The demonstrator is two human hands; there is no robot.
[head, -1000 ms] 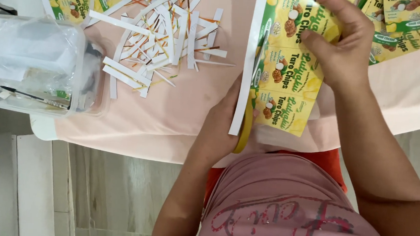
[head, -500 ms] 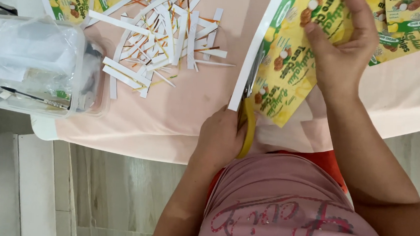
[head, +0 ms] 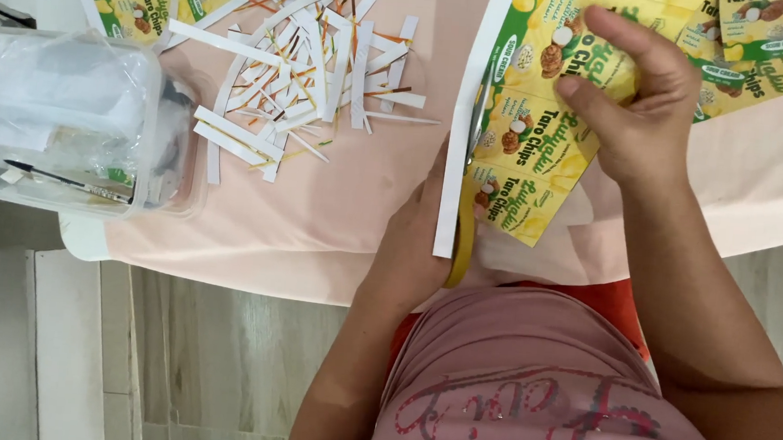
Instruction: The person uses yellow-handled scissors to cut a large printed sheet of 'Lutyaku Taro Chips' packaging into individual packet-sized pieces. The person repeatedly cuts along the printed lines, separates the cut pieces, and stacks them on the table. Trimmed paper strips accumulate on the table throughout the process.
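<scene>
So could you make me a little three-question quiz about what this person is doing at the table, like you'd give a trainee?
1. True or false: the left hand works yellow-handled scissors along the white edge strip of the printed sheet.
2. What does the right hand do? A) rests in the lap B) steadies the yellow and green printed sheet C) lifts the plastic tub
3. What lies on the pink tablecloth between the clear plastic tub and the sheet being cut?

Key
1. True.
2. B: its fingers press on the sheet.
3. A loose pile of narrow white paper strips, trimmed offcuts.
</scene>
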